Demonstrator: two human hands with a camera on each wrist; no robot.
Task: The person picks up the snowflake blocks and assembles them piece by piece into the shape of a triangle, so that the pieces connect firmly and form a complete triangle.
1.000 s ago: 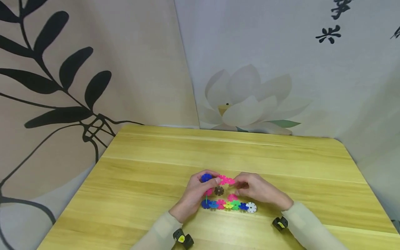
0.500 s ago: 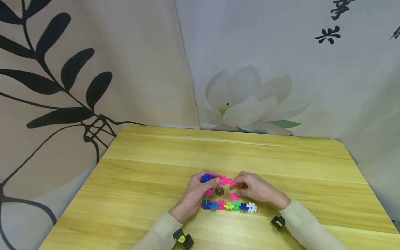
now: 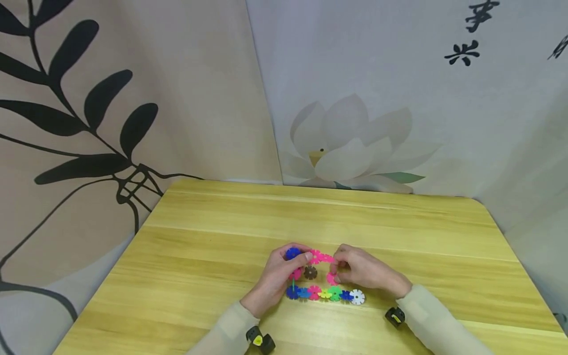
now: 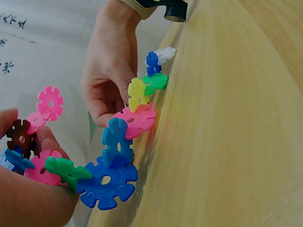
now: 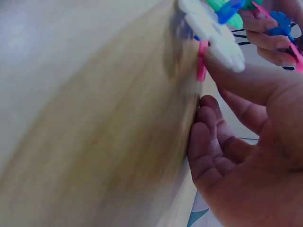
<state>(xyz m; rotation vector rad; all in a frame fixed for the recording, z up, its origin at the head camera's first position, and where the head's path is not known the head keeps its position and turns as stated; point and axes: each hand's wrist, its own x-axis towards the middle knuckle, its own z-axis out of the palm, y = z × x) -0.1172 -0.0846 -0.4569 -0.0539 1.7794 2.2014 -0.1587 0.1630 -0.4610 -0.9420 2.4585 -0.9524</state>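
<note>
Worktop (image 3: pixel 213 236): pale yellow wood grain is running crosswise, and the far right corner is rounding off below the wall.
Left wall (image 3: pixel 204 98): a black-leaved plant print (image 3: pixel 88 148) is climbing the beige face, its stems trailing down beside the worktop.
Right wall (image 3: pixel 355 49): a faint lotus print (image 3: pixel 350 143) is showing just above the worktop's far edge, while black characters (image 3: pixel 463 53) are hanging higher up.
Disc chain (image 3: pixel 325 293): notched, coloured discs are forming a bent line in both hands, near the worktop's near side; the lower row is ending in a white disc (image 3: pixel 357 297). Whether that row is touching the wood, I can't tell.
Left hand (image 3: pixel 275 271): its fingers are curling round the chain, gripping it near a brown disc (image 3: pixel 310 272).
Right hand (image 3: pixel 368 268): its fingers are bending nearly closed, thumb and forefinger pinching a pink disc (image 3: pixel 332 279).
Sleeves (image 3: pixel 439 315): pale cloth is covering both forearms.
</note>
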